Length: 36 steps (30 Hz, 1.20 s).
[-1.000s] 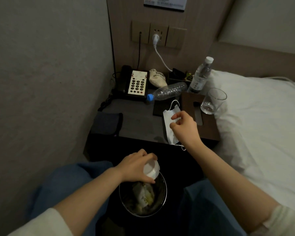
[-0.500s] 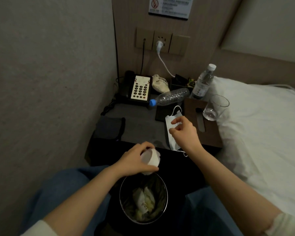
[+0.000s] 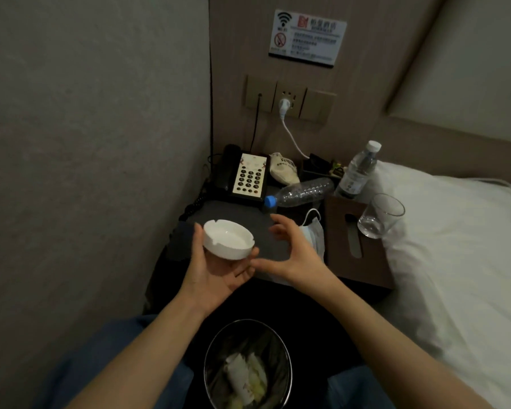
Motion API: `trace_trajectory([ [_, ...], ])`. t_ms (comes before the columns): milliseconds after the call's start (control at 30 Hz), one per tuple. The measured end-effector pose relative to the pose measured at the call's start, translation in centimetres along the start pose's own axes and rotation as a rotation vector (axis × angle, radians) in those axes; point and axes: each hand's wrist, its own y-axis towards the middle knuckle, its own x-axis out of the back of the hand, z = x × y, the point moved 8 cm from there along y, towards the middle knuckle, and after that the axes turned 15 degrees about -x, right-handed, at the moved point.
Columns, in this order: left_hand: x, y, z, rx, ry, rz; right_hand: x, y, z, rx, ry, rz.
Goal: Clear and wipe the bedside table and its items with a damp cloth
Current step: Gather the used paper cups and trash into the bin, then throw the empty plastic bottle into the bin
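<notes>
A: Where is the ashtray (image 3: 228, 239) right now?

B: Up off the bedside table (image 3: 250, 215), cradled in the left hand (image 3: 216, 274). The palm faces up beneath it, fingers curled round its far-left rim and the thumb against the near-right edge. It sits mouth up, and its bowl looks white and bare.

A: And the other hand?

B: The right hand (image 3: 292, 255) hovers just right of the ashtray, fingers spread wide and gently curved, holding nothing. It looks shaped to receive the ashtray or steady it, though that is my reading only.

A: Why hold it there, above the near edge?

B: The waste bin (image 3: 216, 376) stands on the floor directly below, between the knees, with crumpled scraps inside. Keeping the ashtray over that spot would let any ash fall into the bin, not onto the table.

A: What remains on the table?

B: A telephone (image 3: 245, 180) at the far left, an empty plastic bottle (image 3: 303, 190) lying on its side, an upright water bottle (image 3: 359, 171) far right, a face mask (image 3: 314, 234) beside the wooden tissue box (image 3: 342, 237), and a drinking glass (image 3: 379, 215) standing on that box. I judge clearing has barely begun. A dark folded cloth may lie at the near-left corner; too dim to tell.
</notes>
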Motion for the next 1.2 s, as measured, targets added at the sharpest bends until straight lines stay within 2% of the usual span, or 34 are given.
trace_trajectory([
  [133,-0.1,0.1,0.2,0.06,-0.064,-0.013,-2.3,0.5,0.7,-0.045,-0.003,0.06],
  [233,-0.6,-0.1,0.5,0.095,-0.044,0.032,-3.7,1.1,1.1,-0.052,0.097,0.102],
  [467,-1.0,0.9,0.7,0.113,0.005,0.064,-3.9,2.4,1.5,-0.013,0.23,0.051],
  [600,-1.5,1.4,1.1,0.095,0.053,0.048,-3.6,2.9,1.1,-0.008,0.268,-0.034],
  [733,-0.6,2.4,0.6,-0.007,0.106,-0.07,-3.3,3.7,0.2,-0.016,0.273,-0.178],
  [833,0.3,3.0,-0.6,-0.117,0.191,-0.179,-3.1,4.7,-1.1,-0.1,0.281,-0.262],
  [1000,1.7,3.0,-3.5,-0.441,0.581,-0.306,-3.9,6.6,-2.6,-0.2,0.158,-0.295],
  [1067,1.9,3.0,-4.0,-0.509,0.688,-0.298,-4.3,7.4,-2.8,-0.221,0.121,-0.305],
  [1200,1.7,3.2,-3.9,-0.526,0.757,-0.255,-5.0,9.1,-2.5,-0.213,0.009,-0.323],
])
